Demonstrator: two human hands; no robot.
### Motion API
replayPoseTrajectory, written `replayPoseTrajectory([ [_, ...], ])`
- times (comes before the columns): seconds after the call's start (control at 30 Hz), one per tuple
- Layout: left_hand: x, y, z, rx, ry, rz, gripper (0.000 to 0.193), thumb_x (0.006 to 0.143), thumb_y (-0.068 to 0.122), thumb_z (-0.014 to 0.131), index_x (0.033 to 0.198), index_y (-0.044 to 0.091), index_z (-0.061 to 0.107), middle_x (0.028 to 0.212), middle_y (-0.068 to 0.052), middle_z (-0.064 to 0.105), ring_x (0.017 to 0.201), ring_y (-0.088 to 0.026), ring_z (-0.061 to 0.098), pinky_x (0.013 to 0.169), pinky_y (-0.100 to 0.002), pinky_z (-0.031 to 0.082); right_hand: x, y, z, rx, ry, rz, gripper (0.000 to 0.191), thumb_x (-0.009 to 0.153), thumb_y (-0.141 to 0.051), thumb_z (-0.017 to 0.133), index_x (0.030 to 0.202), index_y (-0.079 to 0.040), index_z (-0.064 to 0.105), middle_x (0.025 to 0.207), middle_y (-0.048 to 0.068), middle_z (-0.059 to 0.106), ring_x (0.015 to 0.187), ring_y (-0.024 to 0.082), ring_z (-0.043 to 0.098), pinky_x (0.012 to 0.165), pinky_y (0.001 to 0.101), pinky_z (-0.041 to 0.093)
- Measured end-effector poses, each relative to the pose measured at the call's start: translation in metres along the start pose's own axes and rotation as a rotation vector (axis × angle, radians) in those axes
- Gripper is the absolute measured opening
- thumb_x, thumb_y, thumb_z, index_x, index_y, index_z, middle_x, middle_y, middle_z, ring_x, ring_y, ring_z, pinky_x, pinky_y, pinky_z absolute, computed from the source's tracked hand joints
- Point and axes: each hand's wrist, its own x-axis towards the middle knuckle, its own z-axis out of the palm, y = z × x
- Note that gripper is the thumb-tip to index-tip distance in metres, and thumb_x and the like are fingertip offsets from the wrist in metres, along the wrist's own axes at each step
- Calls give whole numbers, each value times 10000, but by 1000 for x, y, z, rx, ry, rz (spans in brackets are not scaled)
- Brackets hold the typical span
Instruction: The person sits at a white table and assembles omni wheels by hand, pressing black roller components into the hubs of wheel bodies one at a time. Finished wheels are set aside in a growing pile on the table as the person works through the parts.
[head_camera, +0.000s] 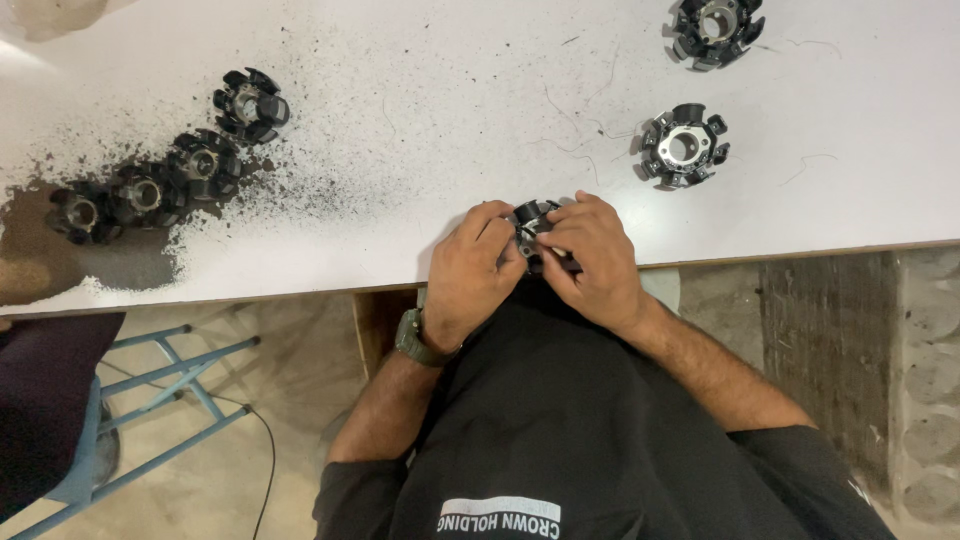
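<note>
My left hand (472, 270) and my right hand (590, 255) are closed together around a small black round toothed part (530, 215) at the near edge of the white table (420, 110). Most of that part is hidden by my fingers. A watch is on my left wrist. Two similar black-and-metal toothed parts lie on the table to the right, one near my right hand (684, 146) and one at the far edge (713, 28).
Several dark toothed parts (150, 190) sit in a row at the left amid black dust scattered over the table. A blue metal stool frame (150, 400) and a cable lie on the floor at the lower left.
</note>
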Motion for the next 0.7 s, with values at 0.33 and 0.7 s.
replayPoseTrajectory([
  [0.33, 2, 4, -2, -13, 18, 22, 132, 857, 32, 706, 983, 31, 669, 1224, -105, 672, 954, -300, 708, 786, -400, 588, 0, 0, 3, -112, -33, -62, 320, 777, 25, 845, 1040, -48, 678, 990, 85, 648, 1072, 291, 643, 1098, 518, 497],
  [0.7, 13, -106, -60, 285, 447, 155, 258, 935, 201, 823, 1118, 48, 725, 1354, -153, 651, 1245, -277, 653, 1015, -386, 588, 3, 66, -70, -357, 43, 141, 214, 993, 40, 780, 1119, -37, 625, 1118, 137, 664, 1092, 349, 634, 1126, 530, 463],
])
